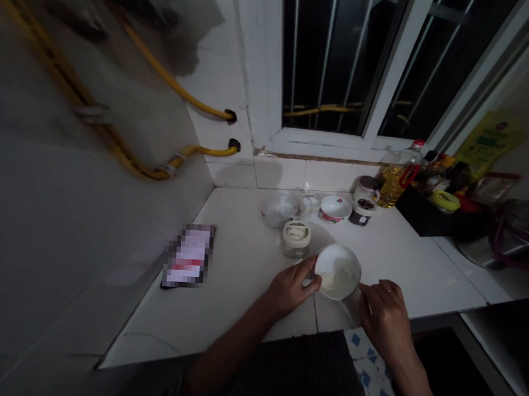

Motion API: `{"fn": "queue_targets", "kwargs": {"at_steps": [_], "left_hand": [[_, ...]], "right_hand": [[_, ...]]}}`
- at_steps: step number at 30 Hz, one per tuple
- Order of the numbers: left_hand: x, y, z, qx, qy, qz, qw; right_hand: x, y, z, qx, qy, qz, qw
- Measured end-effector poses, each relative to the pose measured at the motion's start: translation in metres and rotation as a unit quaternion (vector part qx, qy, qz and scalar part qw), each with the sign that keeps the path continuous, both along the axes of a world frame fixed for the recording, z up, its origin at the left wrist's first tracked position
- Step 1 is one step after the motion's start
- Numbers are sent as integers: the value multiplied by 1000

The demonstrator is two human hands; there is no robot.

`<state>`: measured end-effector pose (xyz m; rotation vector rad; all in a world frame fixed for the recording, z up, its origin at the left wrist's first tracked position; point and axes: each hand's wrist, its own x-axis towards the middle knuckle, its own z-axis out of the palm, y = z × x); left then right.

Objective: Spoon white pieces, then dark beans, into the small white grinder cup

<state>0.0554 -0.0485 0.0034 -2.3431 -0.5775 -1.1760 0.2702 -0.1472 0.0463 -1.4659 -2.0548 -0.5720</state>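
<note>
A white bowl is tilted above the counter, and a pale, whitish substance lies in its lower part. My left hand grips the bowl's left side, thumb and fingers closed on the rim. My right hand is at the bowl's lower right edge with its fingers pinched together. Whatever that pinch holds is too small and dim to make out. Just behind my left hand stands a squat clear jar with a pale lid.
Along the back stand a patterned bowl, a dark-filled jar and an oil bottle. A black condiment box and a metal pot are at right. A phone lies left. Yellow pipes run along the wall.
</note>
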Motion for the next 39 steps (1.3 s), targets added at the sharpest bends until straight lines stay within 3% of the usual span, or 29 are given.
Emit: {"fn": "queue_targets", "kwargs": {"at_steps": [4,10,15,20,23,27,32,36,39], "left_hand": [[-1,1,-5,-21,12,6,1000],[-2,2,-10,-36,4,-4,999],[-3,4,-13,-30,14,1,999],[-1,4,-17,-32,2,8,999],[0,4,-19,-53,-3,7,999],[-1,3,-18,-68,5,2,998],[-2,3,-16,-60,-3,2,998],[1,2,-14,-63,1,-4,998],[3,1,-11,-114,-22,6,993]], "right_hand": [[-6,-5,-10,-39,64,37,997],[-1,5,-18,32,59,-8,998],[-10,1,-17,-12,83,67,994],[-6,1,-20,27,58,0,998],[-6,0,-22,-9,49,25,998],[-4,7,-10,4,24,61,998],[14,34,17,66,-94,110,987],[19,33,23,26,-146,132,980],[18,19,24,-25,-136,128,982]]}}
